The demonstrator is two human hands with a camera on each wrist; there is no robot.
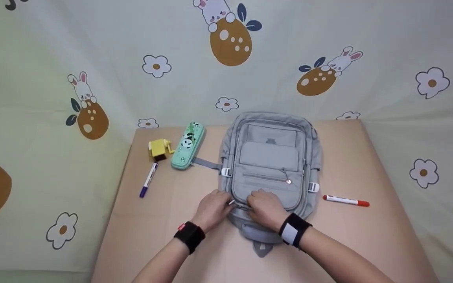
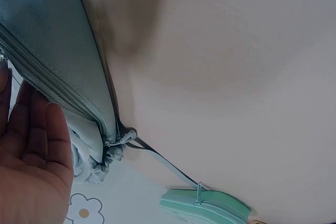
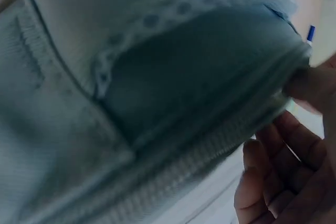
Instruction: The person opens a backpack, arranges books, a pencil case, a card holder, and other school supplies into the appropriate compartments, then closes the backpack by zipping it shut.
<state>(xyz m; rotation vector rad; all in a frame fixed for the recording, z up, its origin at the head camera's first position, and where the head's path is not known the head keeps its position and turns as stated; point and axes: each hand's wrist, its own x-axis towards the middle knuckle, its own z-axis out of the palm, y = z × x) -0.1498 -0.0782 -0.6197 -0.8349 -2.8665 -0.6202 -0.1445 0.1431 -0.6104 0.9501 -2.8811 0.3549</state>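
Note:
A grey backpack [image 1: 269,157] lies front side up on the table, its top handle end away from my view hard to tell. My left hand [image 1: 212,210] is at the backpack's lower left, thumb and fingertips pinching a small zipper pull at the zipper [image 2: 47,80]; the fingertips are partly cut off in the left wrist view. My right hand [image 1: 266,206] grips the fabric edge beside the zipper, just right of the left hand. In the right wrist view, its thumb [image 3: 307,87] presses the zippered edge, with the other fingers curled below.
Left of the backpack lie a green panda pencil case [image 1: 187,145], a yellow crank sharpener [image 1: 158,149] and a purple-capped marker [image 1: 148,180]. A grey strap [image 1: 207,162] reaches the pencil case. A red marker [image 1: 346,201] lies to the right. Patterned cloth hangs around the table.

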